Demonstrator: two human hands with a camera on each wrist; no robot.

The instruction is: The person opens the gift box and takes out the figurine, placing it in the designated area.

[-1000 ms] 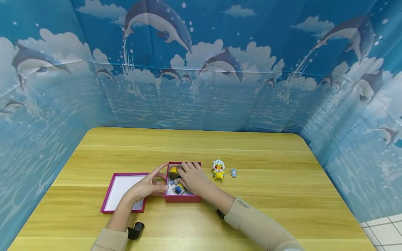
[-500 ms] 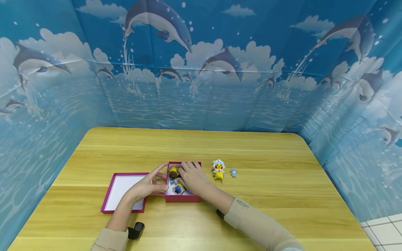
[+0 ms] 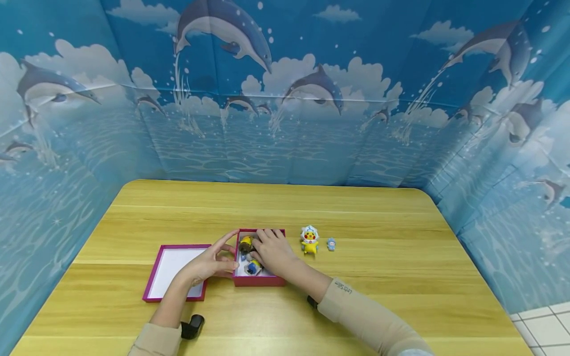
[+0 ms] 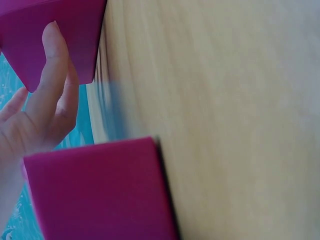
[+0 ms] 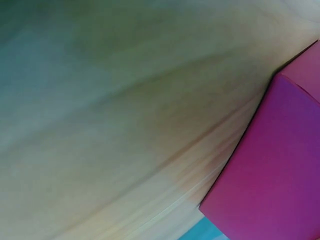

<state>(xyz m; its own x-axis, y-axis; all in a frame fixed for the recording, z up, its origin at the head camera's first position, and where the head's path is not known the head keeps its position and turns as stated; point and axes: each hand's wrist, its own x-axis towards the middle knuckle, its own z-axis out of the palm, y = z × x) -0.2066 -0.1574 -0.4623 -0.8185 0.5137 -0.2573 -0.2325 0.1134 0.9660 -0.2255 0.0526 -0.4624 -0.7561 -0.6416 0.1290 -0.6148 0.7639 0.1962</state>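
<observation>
A magenta box (image 3: pixel 260 282) with a white inside stands on the table, several small toy figures in it. Among them are a yellow-and-brown figure (image 3: pixel 245 245) and a blue-and-yellow figure (image 3: pixel 253 267). My left hand (image 3: pixel 213 264) touches the box's left wall with its fingers and thumb spread; in the left wrist view the thumb lies straight along the wall. Over the right half of the box lies my right hand (image 3: pixel 275 254), fingertips near the far rim and thumb toward the figures. I cannot tell whether it holds a figure, as its palm side is hidden.
The magenta lid (image 3: pixel 175 269), white inside up, lies left of the box, partly behind my left hand. A Pikachu figure (image 3: pixel 309 241) in a white hood and a tiny blue figure (image 3: pixel 331 244) stand right of the box. A dolphin curtain (image 3: pixel 285 133) hangs behind the table (image 3: pixel 374 277).
</observation>
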